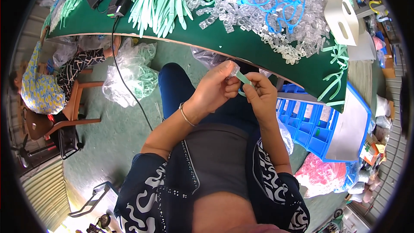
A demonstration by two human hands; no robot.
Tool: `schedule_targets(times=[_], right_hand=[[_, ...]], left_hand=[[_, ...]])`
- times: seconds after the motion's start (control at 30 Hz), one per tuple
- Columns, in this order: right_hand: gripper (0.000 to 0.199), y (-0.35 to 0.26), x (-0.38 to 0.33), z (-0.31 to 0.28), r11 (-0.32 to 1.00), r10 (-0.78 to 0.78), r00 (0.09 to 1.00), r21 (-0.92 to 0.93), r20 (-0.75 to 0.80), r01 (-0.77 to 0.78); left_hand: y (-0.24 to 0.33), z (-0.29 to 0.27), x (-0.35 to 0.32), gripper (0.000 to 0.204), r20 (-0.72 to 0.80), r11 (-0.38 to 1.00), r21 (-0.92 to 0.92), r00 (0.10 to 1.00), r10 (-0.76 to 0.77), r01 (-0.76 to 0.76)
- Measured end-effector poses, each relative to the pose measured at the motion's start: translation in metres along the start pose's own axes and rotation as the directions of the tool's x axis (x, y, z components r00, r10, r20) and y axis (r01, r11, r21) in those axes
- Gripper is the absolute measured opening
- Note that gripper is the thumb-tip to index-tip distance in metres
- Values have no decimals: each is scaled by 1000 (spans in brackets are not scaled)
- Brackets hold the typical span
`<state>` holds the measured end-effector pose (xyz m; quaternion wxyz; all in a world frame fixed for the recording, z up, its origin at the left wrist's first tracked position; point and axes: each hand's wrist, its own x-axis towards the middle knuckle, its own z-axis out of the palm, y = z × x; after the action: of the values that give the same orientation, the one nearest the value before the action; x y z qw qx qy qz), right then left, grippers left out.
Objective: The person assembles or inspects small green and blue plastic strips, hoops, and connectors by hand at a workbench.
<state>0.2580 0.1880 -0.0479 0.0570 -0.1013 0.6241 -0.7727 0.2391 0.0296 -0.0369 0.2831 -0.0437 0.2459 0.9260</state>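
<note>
Over my lap, just off the table's near edge, both hands meet around one small piece of work. My left hand (215,85) is closed, its thumb and forefinger pinching a small transparent plastic buckle (234,69). From that buckle a flat mint-green strap (243,78) runs toward my right hand (261,92), which is closed with the strap between thumb and fingers. Fingers hide part of both pieces, so how far the strap passes through the buckle cannot be made out.
On the green table (207,38) lie mint-green straps (159,6), a heap of transparent buckles (233,6) and blue strap pieces (282,0). A white holder (340,19) stands at right. Below are a blue compartment tray (319,131) and bags (129,73). Another person (43,84) sits at left.
</note>
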Motion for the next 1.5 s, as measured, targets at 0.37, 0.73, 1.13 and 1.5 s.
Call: schedule_targets(times=[0.37,0.73,1.13,1.5], right_hand=[[20,2,-1,1,1000,1,1000,-7,1,-1],[20,-8,1,6,998,41,999,55,4,-41],[7,5,10,-3,773,-410,912,-522,21,360],[9,5,9,-3,997,-46,998,59,41,44]], left_hand=[[-7,-10,3,22,92,989,-150,996,16,-2],[-12,-14,3,23,63,999,-46,998,19,-16],[-8,-11,-2,13,-19,660,708,927,373,-251],[12,-10,-8,8,104,694,698,984,145,-176]])
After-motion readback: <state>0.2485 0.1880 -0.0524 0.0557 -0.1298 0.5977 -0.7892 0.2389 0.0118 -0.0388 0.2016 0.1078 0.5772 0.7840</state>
